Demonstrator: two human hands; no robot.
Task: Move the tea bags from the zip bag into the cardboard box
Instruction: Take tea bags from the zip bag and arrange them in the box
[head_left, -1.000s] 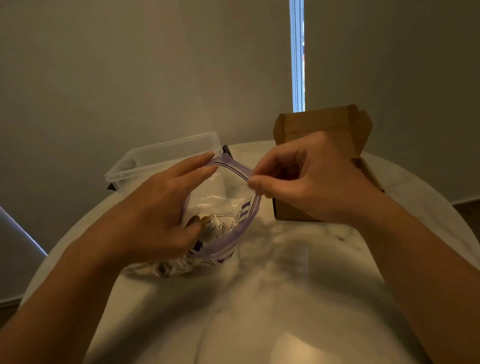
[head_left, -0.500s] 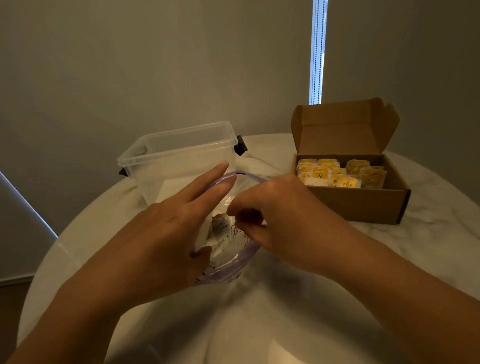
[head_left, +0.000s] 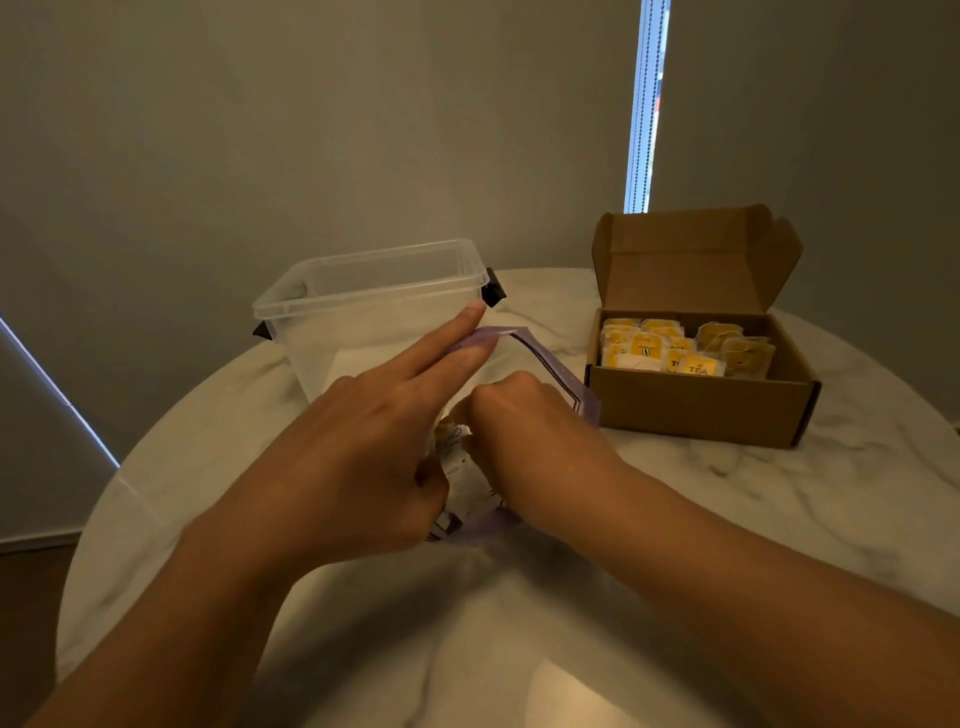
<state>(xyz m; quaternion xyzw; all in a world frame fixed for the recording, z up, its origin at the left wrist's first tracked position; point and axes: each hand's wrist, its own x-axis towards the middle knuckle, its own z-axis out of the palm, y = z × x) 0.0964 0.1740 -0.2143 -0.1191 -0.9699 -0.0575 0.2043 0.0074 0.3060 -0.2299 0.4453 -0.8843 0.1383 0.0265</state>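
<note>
A clear zip bag (head_left: 551, 375) with a purple rim stands open on the round marble table (head_left: 810, 519). My left hand (head_left: 363, 431) holds its left side, fingers stretched along the rim and thumb pressed to the bag's face. My right hand (head_left: 524, 421) reaches into the mouth, its fingers curled around a yellowish tea bag (head_left: 450, 432) inside; the fingertips are hidden. The open cardboard box (head_left: 696, 410) sits to the right, lid flap upright, with several yellow tea bags (head_left: 670, 353) lined up in it.
An open clear plastic container (head_left: 363, 306) with black clips stands right behind the zip bag. The table's round edge runs close on the left and far side. A bright window strip (head_left: 647, 104) shows in the wall behind the box.
My right hand has gone from the bag's rim down into the bag. My left hand still holds the bag open. The view shifted, so the box now shows fully at right.
</note>
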